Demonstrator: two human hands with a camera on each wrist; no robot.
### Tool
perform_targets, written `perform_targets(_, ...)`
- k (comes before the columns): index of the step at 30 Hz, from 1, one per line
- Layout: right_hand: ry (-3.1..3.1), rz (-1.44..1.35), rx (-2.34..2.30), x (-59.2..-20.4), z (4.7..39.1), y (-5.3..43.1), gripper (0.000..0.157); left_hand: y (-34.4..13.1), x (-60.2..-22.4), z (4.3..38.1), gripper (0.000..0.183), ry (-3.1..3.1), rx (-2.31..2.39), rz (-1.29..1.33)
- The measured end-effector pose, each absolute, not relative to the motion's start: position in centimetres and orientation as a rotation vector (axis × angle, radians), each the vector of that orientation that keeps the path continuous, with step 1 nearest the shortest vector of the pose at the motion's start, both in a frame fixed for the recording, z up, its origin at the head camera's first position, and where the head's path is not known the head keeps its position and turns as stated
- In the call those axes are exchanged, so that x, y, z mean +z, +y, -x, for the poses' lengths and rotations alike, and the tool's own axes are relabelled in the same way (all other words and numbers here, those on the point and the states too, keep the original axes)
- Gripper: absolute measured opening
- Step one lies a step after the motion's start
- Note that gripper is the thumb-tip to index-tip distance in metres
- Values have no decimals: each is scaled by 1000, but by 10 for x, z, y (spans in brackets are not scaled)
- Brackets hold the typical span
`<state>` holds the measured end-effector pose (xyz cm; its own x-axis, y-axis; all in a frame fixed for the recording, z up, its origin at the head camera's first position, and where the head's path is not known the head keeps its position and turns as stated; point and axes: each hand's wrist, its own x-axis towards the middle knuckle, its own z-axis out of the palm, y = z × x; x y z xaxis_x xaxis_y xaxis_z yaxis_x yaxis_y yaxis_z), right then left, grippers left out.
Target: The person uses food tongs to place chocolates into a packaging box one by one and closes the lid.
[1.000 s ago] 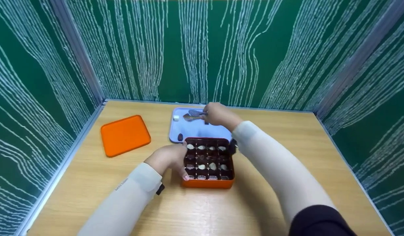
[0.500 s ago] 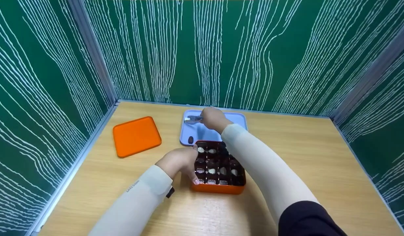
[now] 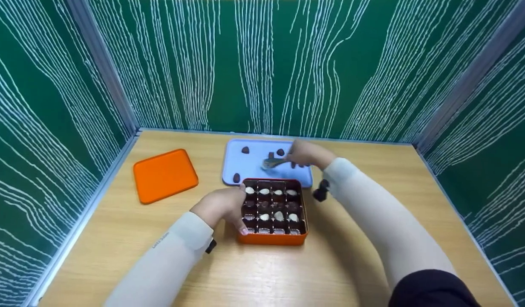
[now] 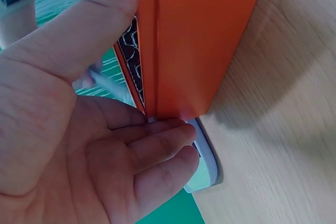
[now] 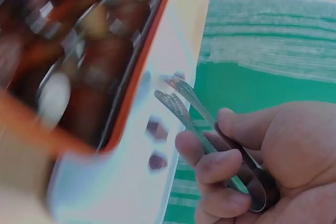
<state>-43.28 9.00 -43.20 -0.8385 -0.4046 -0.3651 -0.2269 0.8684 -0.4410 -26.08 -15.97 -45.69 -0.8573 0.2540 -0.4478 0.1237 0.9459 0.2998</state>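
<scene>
My left hand (image 3: pixel 222 208) grips the left side of an orange chocolate box (image 3: pixel 271 239), thumb at the near corner and fingers at the far one. White and dark chocolates fill several cells of its divided dark insert; the front row shows bare cells. My right hand (image 3: pixel 307 153) holds small metal tongs (image 5: pixel 191 121) above the light-blue tray (image 3: pixel 232 160) behind the box. A blurred whitish piece (image 5: pixel 160 81), seemingly a white chocolate, shows at the tong tips. On the tray lie several dark chocolates, one at the front left (image 3: pixel 236 178) and one at the back left (image 3: pixel 245 150).
An orange lid (image 3: pixel 165 175) lies on the wooden table (image 3: pixel 262 277) to the left. Green panels (image 3: pixel 284 68) with white wavy lines enclose the back and sides. The box's far edge overlaps the tray's front edge in the head view.
The tongs reached the white chocolate at the tray's back left, then moved right and nearer to me; that spot no longer shows it. My left hand stays on the box.
</scene>
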Motion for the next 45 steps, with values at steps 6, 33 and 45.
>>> perform_targets(6,2596,478,-463,-442,430,112,39,-158,-457,261,150,2586,342,-265)
perform_targets(33,2760,350,-573,-458,428,144,35,-159,-454,258,151,2606,314,-264)
perform_targets(45,2836,360,-508,-457,405,107,29,-158,-454,259,151,2618,309,-292)
